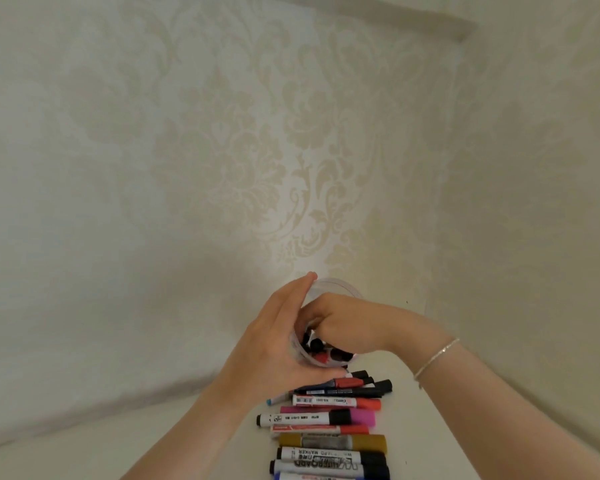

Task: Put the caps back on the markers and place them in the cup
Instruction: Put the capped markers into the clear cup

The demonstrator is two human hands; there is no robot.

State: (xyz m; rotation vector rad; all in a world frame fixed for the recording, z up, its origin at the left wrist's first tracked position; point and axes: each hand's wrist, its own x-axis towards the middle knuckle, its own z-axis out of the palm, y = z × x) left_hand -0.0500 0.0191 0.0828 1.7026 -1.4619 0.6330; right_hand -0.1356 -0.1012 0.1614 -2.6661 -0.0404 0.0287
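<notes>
Nearest the viewer, at 6 o'clock, a row of capped whiteboard markers (329, 433) lies side by side on the white tabletop (426, 427), black, pink, red and ochre caps mostly pointing toward 3 o'clock. Just beyond, toward 12 o'clock, stands the clear plastic cup (340, 287), tilted toward the viewer, with dark and red marker caps showing inside. The left hand (274, 344) wraps its 9 o'clock wall, fingers straight along the plastic. The right hand (350, 323) reaches into the mouth from 3 o'clock, fingers curled; whether they pinch a marker cannot be told. A bracelet (437, 358) circles that wrist. Risk, as judged: the light, tilted cup may tip or spill if the left hand slackens, and the forearms may sweep the waiting row off the tabletop. Farthest, patterned wallpaper (257, 150).
</notes>
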